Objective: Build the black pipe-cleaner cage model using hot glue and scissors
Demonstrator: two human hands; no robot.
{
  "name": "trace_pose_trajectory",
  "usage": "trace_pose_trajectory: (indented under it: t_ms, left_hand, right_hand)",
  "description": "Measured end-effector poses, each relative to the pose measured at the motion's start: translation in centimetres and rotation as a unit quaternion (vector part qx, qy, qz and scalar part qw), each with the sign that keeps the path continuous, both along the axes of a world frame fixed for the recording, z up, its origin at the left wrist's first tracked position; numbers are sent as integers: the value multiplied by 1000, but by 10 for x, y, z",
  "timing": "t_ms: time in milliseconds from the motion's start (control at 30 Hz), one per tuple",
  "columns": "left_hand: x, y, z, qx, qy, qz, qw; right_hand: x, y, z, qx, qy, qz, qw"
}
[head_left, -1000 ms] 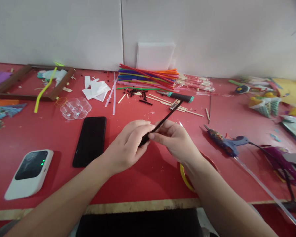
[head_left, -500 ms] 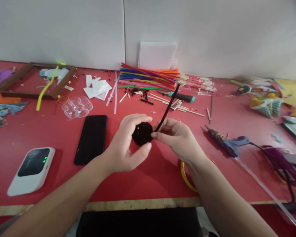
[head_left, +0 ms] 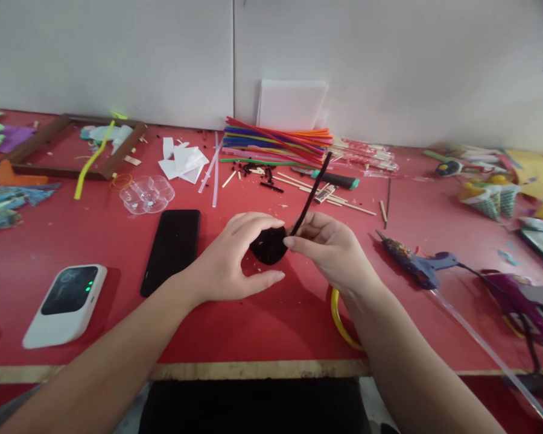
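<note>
To the right of the phone (head_left: 172, 252), a black disc (head_left: 269, 247) sits between the two hands, with the left hand (head_left: 228, 259), nearer the phone, curved around it, thumb and fingers wide apart; whether the fingers touch its rim is unclear. Farther from the phone, the right hand (head_left: 332, 247) pinches a black stick (head_left: 311, 196) low down beside the disc, its long axis slanting up and away from the phone.

1 camera, worn on the head, faces forward and down across the table (head_left: 226, 331) from its near edge (head_left: 262, 370): left hand (head_left: 224, 259) and right hand (head_left: 332, 247) close by at mid-frame, the wall (head_left: 117, 60) farther off, filling the top.
</note>
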State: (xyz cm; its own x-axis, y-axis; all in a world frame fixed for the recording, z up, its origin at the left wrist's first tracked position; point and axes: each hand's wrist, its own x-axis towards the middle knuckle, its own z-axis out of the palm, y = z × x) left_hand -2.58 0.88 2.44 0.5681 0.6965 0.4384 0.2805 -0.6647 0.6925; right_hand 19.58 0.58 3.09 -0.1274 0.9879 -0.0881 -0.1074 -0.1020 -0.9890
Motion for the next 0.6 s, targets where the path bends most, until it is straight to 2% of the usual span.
trace_pose_trajectory:
  t_ms: [133, 300, 367, 600]
  left_hand:
    - [0, 0, -2, -87, -51, 13, 995]
    - [4, 3, 1, -213, -135, 125, 960]
    - [5, 5, 4, -220, -133, 148, 955]
    - [4, 5, 1, -185, -115, 131, 967]
  right_hand:
    - [4, 4, 0, -23, 15, -7, 1000]
    - [5, 3, 1, -15, -1, -5, 1000]
    - [5, 1, 2, 0, -19, -1, 1000]
    - [4, -1, 7, 35, -48, 8, 998]
